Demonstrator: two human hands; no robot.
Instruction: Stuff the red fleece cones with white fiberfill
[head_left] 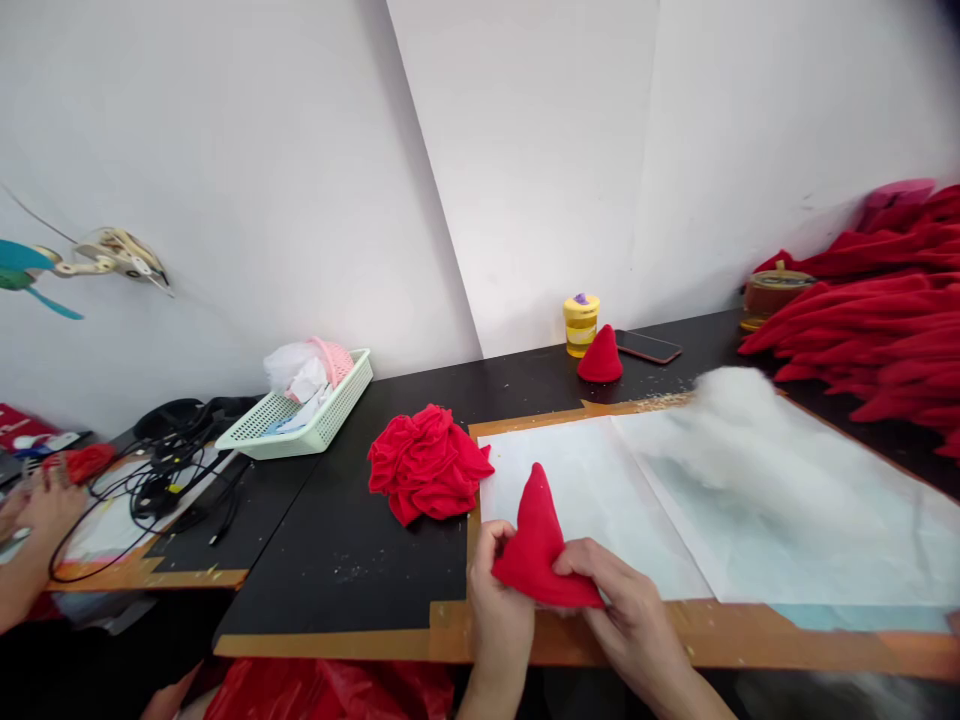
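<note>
A red cone-shaped fabric hat (541, 545) is held upright over the front edge of the table, its tip pointing up. My left hand (501, 590) grips its left side, with the thumb and fingers closed on the cloth. On the right brim, my right hand (619, 600) pinches the fabric between thumb and fingers. A little white stuffing shows under the lower rim. Beyond my hands lies a pile of red fabric pieces (427, 462). White fluffy stuffing (742, 430) rests on the white sheets (570, 480) to the right.
Another red cone (601, 357) stands by a yellow-lidded jar (581, 325) and a phone (647, 346). Red fabric is heaped (892, 310) at far right beside another jar (776, 290). Left are a pale green basket (300, 436), black cables (161, 475) and another person's hand (52, 505).
</note>
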